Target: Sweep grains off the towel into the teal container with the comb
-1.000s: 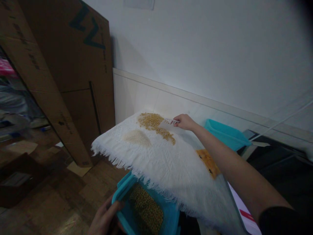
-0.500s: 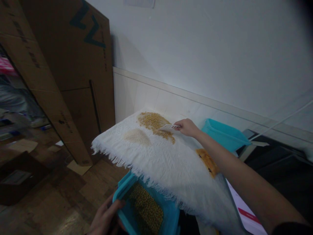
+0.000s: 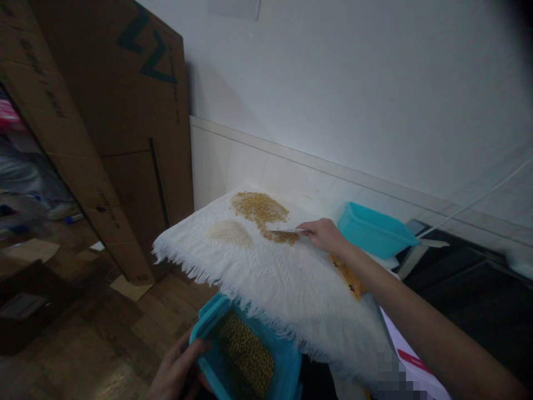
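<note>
My right hand point(image 3: 327, 236) pinches a thin white card point(image 3: 286, 230), held nearly edge-on over the cloth. Its edge is at a small strip of yellow soybeans point(image 3: 282, 239), just in front of the larger soybean pile point(image 3: 260, 206). A low heap of pale fine grains point(image 3: 229, 232) lies to the left of the strip. All of this rests on a white fringed cloth point(image 3: 287, 289). Below the fringe, my left hand point(image 3: 179, 364) grips the rim of a blue plastic basin point(image 3: 208, 361). More soybeans point(image 3: 249, 350) lie inside it; the fingers under the basin are mostly hidden.
Another blue container point(image 3: 377, 230) stands at the right, by the wall. A tall cardboard box point(image 3: 125, 111) rises on the left above the wooden floor point(image 3: 166, 311). An orange patch point(image 3: 347, 278) shows on the cloth, partly behind my right forearm.
My right hand has brought the card nearer to me, drawing a strip of soybeans out from the larger pile. The card now shows more edge-on. My left hand keeps hold of the basin.
</note>
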The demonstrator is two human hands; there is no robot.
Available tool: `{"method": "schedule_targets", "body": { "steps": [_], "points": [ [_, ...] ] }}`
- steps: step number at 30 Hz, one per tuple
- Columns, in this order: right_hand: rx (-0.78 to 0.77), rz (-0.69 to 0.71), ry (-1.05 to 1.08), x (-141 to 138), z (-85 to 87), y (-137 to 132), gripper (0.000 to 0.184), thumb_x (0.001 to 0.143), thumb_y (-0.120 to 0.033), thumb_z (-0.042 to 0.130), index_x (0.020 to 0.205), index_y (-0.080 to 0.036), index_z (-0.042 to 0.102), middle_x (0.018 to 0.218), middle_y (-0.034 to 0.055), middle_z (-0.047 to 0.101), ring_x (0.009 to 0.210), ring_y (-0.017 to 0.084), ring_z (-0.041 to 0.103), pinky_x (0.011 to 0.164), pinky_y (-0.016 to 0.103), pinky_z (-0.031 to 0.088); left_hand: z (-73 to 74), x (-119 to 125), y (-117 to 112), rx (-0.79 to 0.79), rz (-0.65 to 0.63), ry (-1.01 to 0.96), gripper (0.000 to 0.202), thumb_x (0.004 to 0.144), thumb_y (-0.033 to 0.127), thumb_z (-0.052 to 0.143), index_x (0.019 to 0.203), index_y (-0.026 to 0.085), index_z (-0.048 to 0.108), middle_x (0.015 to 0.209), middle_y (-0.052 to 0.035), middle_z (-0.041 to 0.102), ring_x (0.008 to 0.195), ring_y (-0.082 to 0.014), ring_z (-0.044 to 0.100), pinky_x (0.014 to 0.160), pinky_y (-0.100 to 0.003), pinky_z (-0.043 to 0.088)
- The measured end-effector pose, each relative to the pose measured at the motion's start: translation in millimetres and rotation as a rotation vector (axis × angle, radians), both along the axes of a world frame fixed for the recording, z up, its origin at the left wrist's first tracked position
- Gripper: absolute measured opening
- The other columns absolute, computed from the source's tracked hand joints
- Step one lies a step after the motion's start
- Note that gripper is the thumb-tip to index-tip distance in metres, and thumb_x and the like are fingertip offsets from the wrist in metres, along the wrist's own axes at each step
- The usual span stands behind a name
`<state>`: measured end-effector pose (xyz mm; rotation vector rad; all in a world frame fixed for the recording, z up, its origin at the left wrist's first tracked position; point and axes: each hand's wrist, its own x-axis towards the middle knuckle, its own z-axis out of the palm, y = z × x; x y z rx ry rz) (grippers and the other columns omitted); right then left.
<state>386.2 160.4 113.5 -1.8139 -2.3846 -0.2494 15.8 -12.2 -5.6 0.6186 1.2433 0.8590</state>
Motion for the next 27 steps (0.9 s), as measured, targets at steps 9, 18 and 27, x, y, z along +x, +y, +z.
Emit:
{"method": "schedule_targets", "body": {
  "steps": [9, 18, 27],
  "points": [
    [-0.045, 0.039, 0.028, 1, 9.1, -27, 0.036, 0.087, -0.012, 0.057, 0.11, -0.027, 0.081, 0.098, 0.0047, 0.083, 0.093, 0.024, 0.077, 0.076, 0.028, 0.049, -3.9, 4, -1, 0.029, -0.02, -0.003, 0.042, 0.065, 0.057, 0.08, 0.083, 0.021, 0.067, 0.038, 0.0011, 0.059, 0.026, -0.0055, 0.033, 0.029, -0.014, 0.018],
    [-0.008, 0.035, 0.093, -15, 32.9, 21, 0.033, 0.088, -0.015, 0.058, 0.11, -0.025, 0.08, 0.101, 0.0031, 0.082, 0.095, 0.02, 0.075, 0.076, 0.024, 0.046, -2.4, 1, -1, 0.036, -0.023, 0.003, 0.049, 0.07, 0.057, 0.078, 0.099, 0.019, 0.07, 0.04, 0.0009, 0.061, 0.026, -0.0034, 0.033, 0.03, -0.012, 0.017],
    [-0.064, 0.056, 0.017, -56, 26.6, 68, 0.03, 0.086, -0.022, 0.065, 0.111, -0.029, 0.081, 0.096, 0.0013, 0.082, 0.089, 0.019, 0.072, 0.068, 0.024, 0.04, -13.0, -2, 3, 0.025, -0.011, -0.052, 0.056, 0.071, 0.055, 0.076, 0.111, 0.017, 0.067, 0.037, 0.0009, 0.06, 0.024, -0.0036, 0.031, 0.03, -0.012, 0.015]
  ]
}}
